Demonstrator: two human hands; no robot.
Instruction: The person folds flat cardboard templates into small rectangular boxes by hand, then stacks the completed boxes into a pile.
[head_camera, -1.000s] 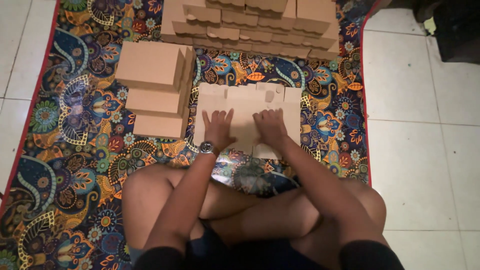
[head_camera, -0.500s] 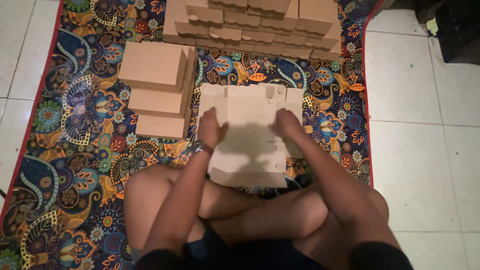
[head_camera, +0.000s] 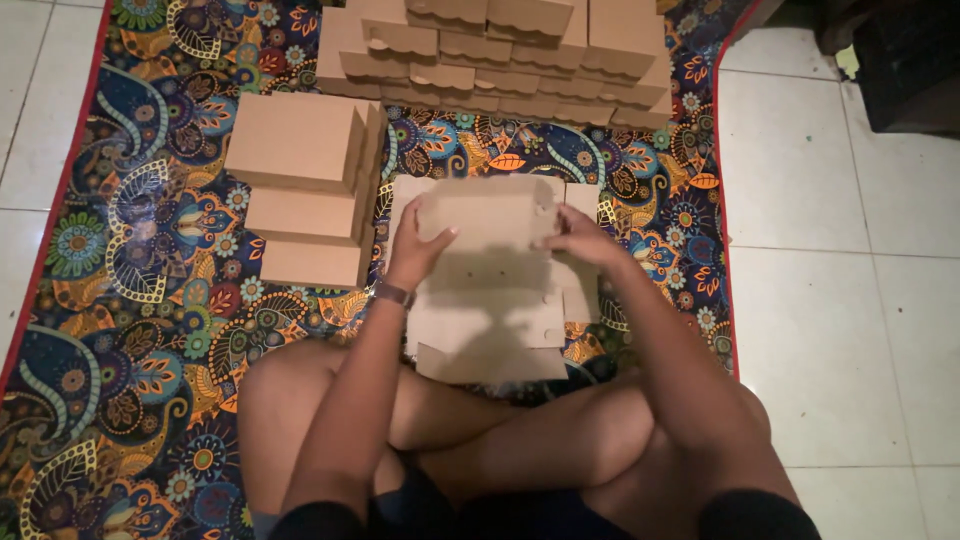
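Note:
A flat brown cardboard box blank (head_camera: 490, 290) is lifted off the patterned mat in front of my crossed legs. My left hand (head_camera: 415, 248) grips its left edge, thumb on top; a watch sits on that wrist. My right hand (head_camera: 580, 240) holds its right edge near the upper corner. More flat blanks (head_camera: 580, 200) lie underneath, showing at the far and right sides.
Three folded cardboard boxes (head_camera: 305, 190) are stacked in steps to the left. A pile of several more folded boxes (head_camera: 500, 45) stands at the far end of the colourful mat (head_camera: 130, 330). White floor tiles (head_camera: 850, 300) lie on both sides; a dark object (head_camera: 915, 60) sits at top right.
Both hands went from pressing flat on the blank to gripping its sides, and the blank has been raised and pulled toward my legs.

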